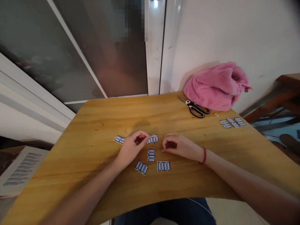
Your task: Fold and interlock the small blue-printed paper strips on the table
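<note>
My left hand [131, 146] is closed in a pinch on the corner of a small white label sheet [153, 139] with blue-outlined boxes. My right hand [179, 146], with a red band at its wrist, has its fingers curled together just right of that sheet. Whether anything sits between those fingertips is too small to tell. Under them lies a tiny white scrap [162, 151]. Below the hands rest three similar label pieces: an upper one [151, 155], a tilted left one [142, 167] and a right one [163, 166]. Another label piece [119, 139] is partly hidden behind my left hand.
Black-handled scissors [196, 108] lie at the back of the wooden table [77, 156], beside a pink plush cloth item [217, 86]. Several more label pieces [233, 122] are near the right edge. A cardboard box [22, 170] stands at the left; a sliding glass door [98, 47] is behind.
</note>
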A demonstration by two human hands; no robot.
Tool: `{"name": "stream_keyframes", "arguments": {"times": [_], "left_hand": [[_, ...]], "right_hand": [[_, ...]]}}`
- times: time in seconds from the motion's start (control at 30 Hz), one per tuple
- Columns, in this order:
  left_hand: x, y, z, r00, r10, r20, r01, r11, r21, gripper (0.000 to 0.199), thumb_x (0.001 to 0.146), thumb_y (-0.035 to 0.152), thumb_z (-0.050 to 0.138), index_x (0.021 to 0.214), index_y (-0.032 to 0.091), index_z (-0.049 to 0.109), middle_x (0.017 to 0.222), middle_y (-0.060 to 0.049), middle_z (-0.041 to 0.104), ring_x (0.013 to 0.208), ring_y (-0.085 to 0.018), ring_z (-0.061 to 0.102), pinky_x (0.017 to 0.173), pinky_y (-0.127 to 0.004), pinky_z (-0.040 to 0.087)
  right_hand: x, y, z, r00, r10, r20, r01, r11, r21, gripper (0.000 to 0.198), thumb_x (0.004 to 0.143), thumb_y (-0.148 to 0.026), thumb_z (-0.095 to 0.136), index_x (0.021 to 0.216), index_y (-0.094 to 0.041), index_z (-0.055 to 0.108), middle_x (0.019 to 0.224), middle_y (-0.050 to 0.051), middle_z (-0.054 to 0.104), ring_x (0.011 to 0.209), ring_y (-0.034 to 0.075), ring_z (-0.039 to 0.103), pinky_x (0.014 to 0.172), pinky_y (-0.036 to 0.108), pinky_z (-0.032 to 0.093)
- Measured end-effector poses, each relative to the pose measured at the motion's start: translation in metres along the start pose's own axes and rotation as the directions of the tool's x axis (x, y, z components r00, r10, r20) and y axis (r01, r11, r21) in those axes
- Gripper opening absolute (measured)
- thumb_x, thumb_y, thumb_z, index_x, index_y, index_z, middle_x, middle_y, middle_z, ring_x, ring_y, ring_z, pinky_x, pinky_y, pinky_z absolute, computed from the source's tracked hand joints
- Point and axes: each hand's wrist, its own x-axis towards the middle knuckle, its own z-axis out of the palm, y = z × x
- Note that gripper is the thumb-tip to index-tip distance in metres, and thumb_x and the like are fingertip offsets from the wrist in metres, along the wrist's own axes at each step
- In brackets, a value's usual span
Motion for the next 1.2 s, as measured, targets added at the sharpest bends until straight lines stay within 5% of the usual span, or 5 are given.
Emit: {"name": "stream_keyframes", "arguments": {"times": [0.13, 0.47, 0.63, 0.83, 1.2], "left_hand": [[0.0, 0.0, 0.0, 1.0, 0.006, 0.006, -0.006, 1.0, -0.01, 0.017, 0.08, 0.034, 0.052, 0.079, 0.018, 0.059, 0.075, 0.0, 0.059, 0.071, -0.012, 0.054, 0.067, -0.023, 0.043], [0.0, -0.001, -0.003, 1.0, 0.002, -0.006, -0.002, 1.0, -0.009, 0.017, 0.08, 0.034, 0.053, 0.079, 0.018, 0.059, 0.075, 0.0, 0.06, 0.071, -0.012, 0.054, 0.066, -0.023, 0.044], [0.001, -0.002, -0.005, 0.998, 0.011, -0.059, -0.013, 1.0, -0.026, 0.016, 0.08, 0.033, 0.054, 0.079, 0.018, 0.059, 0.075, 0.0, 0.061, 0.071, -0.011, 0.055, 0.068, -0.023, 0.044], [0.004, -0.004, -0.008, 0.995, -0.01, -0.101, 0.005, 0.999, -0.048, 0.016, 0.08, 0.033, 0.054, 0.08, 0.018, 0.059, 0.076, 0.0, 0.061, 0.073, -0.011, 0.055, 0.069, -0.023, 0.044], [0.002, 0.0, -0.005, 0.999, -0.002, -0.05, 0.001, 0.999, -0.032, 0.019, 0.08, 0.036, 0.053, 0.079, 0.018, 0.058, 0.075, 0.0, 0.059, 0.071, -0.012, 0.054, 0.068, -0.025, 0.044]], "right_hand": [[0.007, 0.004, 0.007, 0.995, -0.031, -0.091, 0.027, 0.999, -0.041, 0.009, 0.083, -0.021, 0.052, 0.078, -0.017, 0.059, 0.08, 0.002, 0.052, 0.07, 0.01, 0.049, 0.065, 0.022, 0.04], [-0.004, -0.01, -0.011, 0.998, 0.057, 0.032, -0.059, 0.995, 0.079, 0.034, 0.075, -0.05, 0.059, 0.082, -0.017, 0.06, 0.073, 0.0, 0.054, 0.065, 0.01, 0.047, 0.059, 0.022, 0.038], [-0.011, -0.023, -0.001, 0.987, -0.023, 0.162, 0.034, 0.997, -0.064, 0.042, 0.065, -0.053, 0.067, 0.087, -0.018, 0.06, 0.086, 0.002, 0.058, 0.078, 0.015, 0.052, 0.074, 0.028, 0.038], [-0.009, -0.023, 0.008, 0.97, -0.031, 0.24, 0.051, 0.996, -0.078, 0.022, 0.075, -0.043, 0.062, 0.079, -0.021, 0.064, 0.09, 0.001, 0.056, 0.083, 0.014, 0.053, 0.08, 0.029, 0.036], [-0.009, -0.025, 0.005, 0.973, -0.028, 0.229, 0.042, 0.997, -0.06, 0.021, 0.077, -0.036, 0.062, 0.094, -0.024, 0.064, 0.098, 0.002, 0.055, 0.09, 0.015, 0.052, 0.083, 0.028, 0.037]]}}
